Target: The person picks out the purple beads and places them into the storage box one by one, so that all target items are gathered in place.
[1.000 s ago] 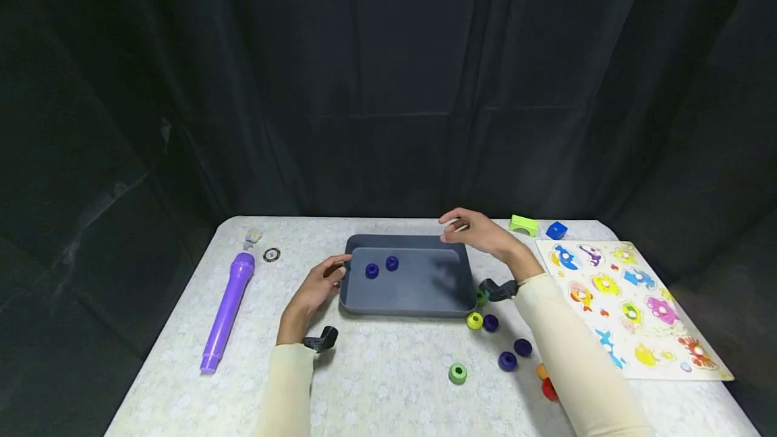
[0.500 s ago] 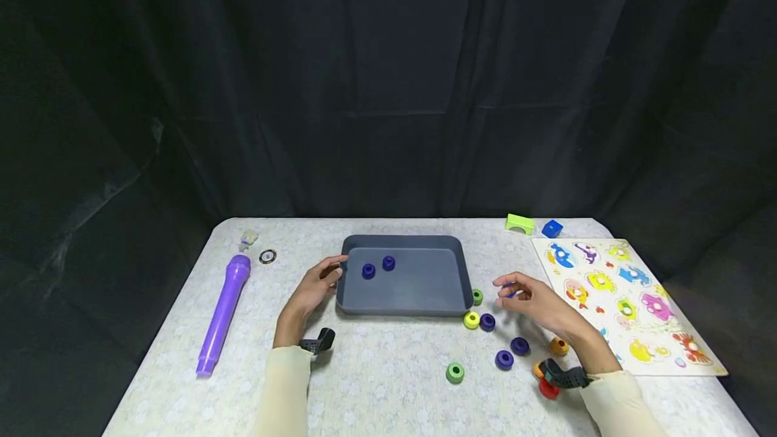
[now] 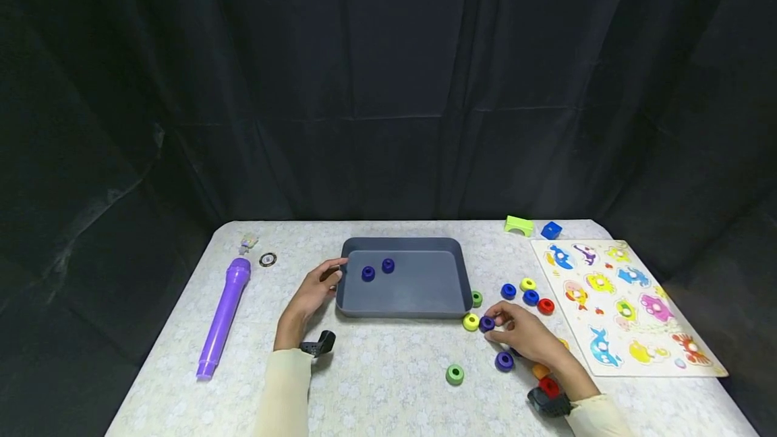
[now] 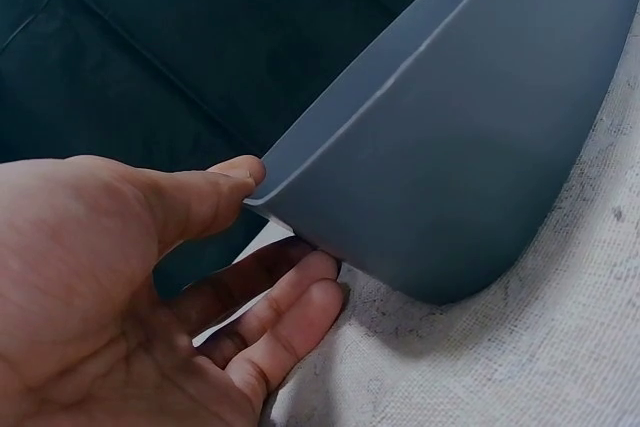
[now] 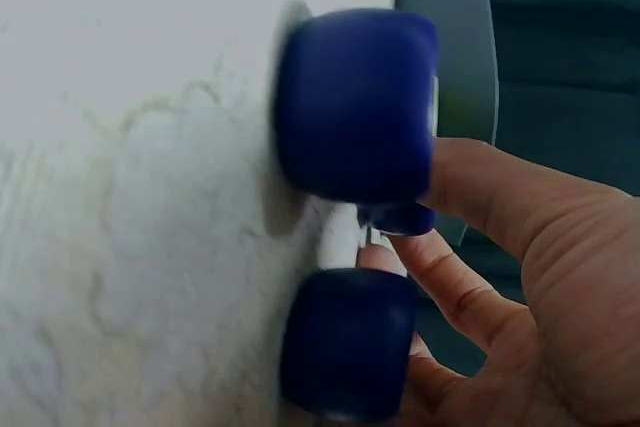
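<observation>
My left hand [image 3: 312, 295] is at the left side of a shallow grey tray [image 3: 400, 313]; in the left wrist view thumb and fingertips meet the tray's rim and outer wall. Two dark purple ring beads [image 3: 367, 274] lie inside the tray. To the right of the tray, my right hand [image 3: 522, 336] has thumb and fingers around another purple ring bead [image 3: 487, 324] at the table surface. In the right wrist view that small bead [image 5: 400, 218] shows between the fingertips, partly hidden behind a large blurred purple bead [image 5: 355, 107] in front.
Yellow [image 3: 471, 322] and green beads [image 3: 455, 374] lie nearby, with several blue, red and orange ones around my right hand. A picture puzzle board [image 3: 631, 309] lies on the right, a green block [image 3: 519, 224] behind. A purple tube [image 3: 224, 319] lies left.
My right hand has moved from above the tray's back right, out to the right, then down to the purple bead beside the tray. My left hand stays at the tray's left side.
</observation>
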`<state>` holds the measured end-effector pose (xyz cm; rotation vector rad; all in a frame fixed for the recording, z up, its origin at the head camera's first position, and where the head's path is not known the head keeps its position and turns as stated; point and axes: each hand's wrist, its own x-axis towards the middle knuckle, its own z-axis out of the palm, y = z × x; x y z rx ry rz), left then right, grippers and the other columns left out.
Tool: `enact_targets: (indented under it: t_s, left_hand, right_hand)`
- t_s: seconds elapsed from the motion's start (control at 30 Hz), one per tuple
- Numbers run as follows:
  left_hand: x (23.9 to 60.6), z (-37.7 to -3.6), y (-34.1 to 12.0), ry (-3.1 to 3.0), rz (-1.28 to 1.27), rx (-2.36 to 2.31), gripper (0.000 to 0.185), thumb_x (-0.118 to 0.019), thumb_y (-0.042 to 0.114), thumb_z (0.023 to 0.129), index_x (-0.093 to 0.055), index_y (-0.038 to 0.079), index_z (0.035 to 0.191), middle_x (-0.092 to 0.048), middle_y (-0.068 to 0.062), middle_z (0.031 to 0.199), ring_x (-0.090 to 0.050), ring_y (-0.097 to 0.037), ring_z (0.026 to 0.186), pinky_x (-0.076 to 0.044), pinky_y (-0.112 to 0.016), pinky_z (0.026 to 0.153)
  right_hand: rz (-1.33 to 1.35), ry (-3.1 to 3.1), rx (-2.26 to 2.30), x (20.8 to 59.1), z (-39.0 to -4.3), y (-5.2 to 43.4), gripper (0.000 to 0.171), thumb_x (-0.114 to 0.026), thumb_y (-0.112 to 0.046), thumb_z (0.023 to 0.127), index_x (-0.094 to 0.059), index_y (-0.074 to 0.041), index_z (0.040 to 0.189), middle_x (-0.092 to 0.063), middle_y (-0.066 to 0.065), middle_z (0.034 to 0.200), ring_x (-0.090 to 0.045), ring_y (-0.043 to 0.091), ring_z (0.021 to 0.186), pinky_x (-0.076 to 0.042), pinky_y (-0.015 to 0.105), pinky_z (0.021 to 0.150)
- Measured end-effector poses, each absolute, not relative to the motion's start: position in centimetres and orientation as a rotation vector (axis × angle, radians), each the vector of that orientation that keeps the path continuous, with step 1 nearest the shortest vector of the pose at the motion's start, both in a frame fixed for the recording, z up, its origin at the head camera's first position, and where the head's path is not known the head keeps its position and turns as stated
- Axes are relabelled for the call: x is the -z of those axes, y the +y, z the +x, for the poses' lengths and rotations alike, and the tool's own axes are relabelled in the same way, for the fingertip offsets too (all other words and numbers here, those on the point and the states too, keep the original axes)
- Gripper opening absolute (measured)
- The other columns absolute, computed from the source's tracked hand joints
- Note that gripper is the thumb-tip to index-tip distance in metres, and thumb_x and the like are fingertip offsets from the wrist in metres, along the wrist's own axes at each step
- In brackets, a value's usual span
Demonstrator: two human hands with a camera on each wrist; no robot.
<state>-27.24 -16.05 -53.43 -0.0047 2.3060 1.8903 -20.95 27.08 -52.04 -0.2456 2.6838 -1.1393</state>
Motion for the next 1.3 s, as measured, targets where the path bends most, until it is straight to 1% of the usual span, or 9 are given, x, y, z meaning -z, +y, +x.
enact_targets:
  t_s: [0.17,0.37,0.57,0.67,0.8,0.97,1.07,1.23,1.3]
  left_hand:
    - [53.5,-27.5,-16.2,2.309,-0.004,-1.889,0.040,-0.052,0.015,0.108,-0.055,0.014,0.148,-0.053,-0.017,0.149,-0.056,-0.033,0.127,-0.052,-0.035,0.089]
    - [53.5,-27.5,-16.5,2.319,0.004,-1.890,0.040,-0.051,0.015,0.108,-0.054,0.013,0.148,-0.054,-0.018,0.147,-0.056,-0.032,0.125,-0.052,-0.036,0.089]
    - [53.1,-27.6,-16.8,2.322,-0.015,-1.885,0.041,-0.051,0.015,0.108,-0.054,0.016,0.149,-0.054,-0.016,0.148,-0.057,-0.030,0.125,-0.051,-0.033,0.089]
    - [53.0,-27.6,-16.9,2.330,-0.010,-1.882,0.041,-0.051,0.015,0.108,-0.054,0.016,0.149,-0.054,-0.016,0.149,-0.056,-0.032,0.128,-0.051,-0.035,0.091]
    - [52.9,-27.7,-16.9,2.341,0.016,-1.879,0.040,-0.051,0.015,0.108,-0.054,0.014,0.149,-0.054,-0.018,0.148,-0.056,-0.033,0.128,-0.052,-0.038,0.093]
    - [53.0,-27.8,-16.7,2.332,0.016,-1.875,0.040,-0.052,0.016,0.108,-0.055,0.015,0.148,-0.054,-0.018,0.148,-0.056,-0.033,0.129,-0.052,-0.041,0.095]
    - [53.1,-27.9,-16.6,2.347,0.009,-1.881,0.040,-0.053,0.016,0.107,-0.056,0.015,0.147,-0.054,-0.018,0.148,-0.057,-0.033,0.128,-0.053,-0.041,0.094]
    - [53.4,-27.7,-16.4,2.345,0.022,-1.892,0.040,-0.053,0.014,0.107,-0.056,0.013,0.147,-0.055,-0.018,0.148,-0.057,-0.033,0.127,-0.053,-0.040,0.092]
    - [53.7,-27.5,-16.3,2.331,0.024,-1.894,0.040,-0.052,0.014,0.107,-0.056,0.013,0.147,-0.054,-0.018,0.148,-0.057,-0.033,0.128,-0.053,-0.039,0.092]
  right_hand:
    - [-0.231,2.633,1.174,51.5,-21.1,27.3,0.034,-0.081,-0.015,0.087,-0.065,-0.004,0.114,-0.059,0.006,0.095,-0.050,0.014,0.079,-0.039,0.024,0.065]
    - [-0.223,2.627,1.191,49.2,-22.2,27.6,0.034,-0.076,-0.018,0.092,-0.062,-0.003,0.120,-0.062,0.009,0.100,-0.056,0.017,0.082,-0.047,0.026,0.065]
    - [-0.273,2.676,1.171,44.9,-25.5,26.5,0.040,-0.074,-0.025,0.095,-0.058,-0.002,0.124,-0.065,0.013,0.108,-0.059,0.021,0.089,-0.048,0.030,0.072]
    - [-0.303,2.669,1.177,43.0,-27.5,25.2,0.044,-0.073,-0.028,0.096,-0.057,-0.002,0.127,-0.065,0.016,0.113,-0.062,0.025,0.095,-0.049,0.032,0.076]
    - [-0.396,2.667,1.182,41.7,-30.2,22.7,0.043,-0.072,-0.026,0.097,-0.056,-0.001,0.127,-0.065,0.016,0.113,-0.063,0.026,0.098,-0.048,0.031,0.079]
    - [-0.483,2.646,1.176,41.5,-33.1,18.7,0.041,-0.074,-0.022,0.094,-0.058,0.000,0.124,-0.063,0.014,0.109,-0.061,0.023,0.098,-0.049,0.029,0.078]
    - [-0.494,2.619,1.173,42.3,-34.7,16.1,0.039,-0.075,-0.022,0.093,-0.058,0.001,0.120,-0.063,0.012,0.102,-0.060,0.022,0.093,-0.048,0.029,0.076]
    - [-0.428,2.561,1.161,45.1,-36.3,13.1,0.032,-0.075,-0.018,0.092,-0.057,-0.001,0.113,-0.064,0.006,0.092,-0.063,0.025,0.090,-0.047,0.028,0.076]
    - [-0.411,2.560,1.120,46.5,-36.5,12.6,0.029,-0.076,-0.016,0.090,-0.057,-0.002,0.108,-0.065,0.004,0.090,-0.062,0.023,0.089,-0.046,0.027,0.075]
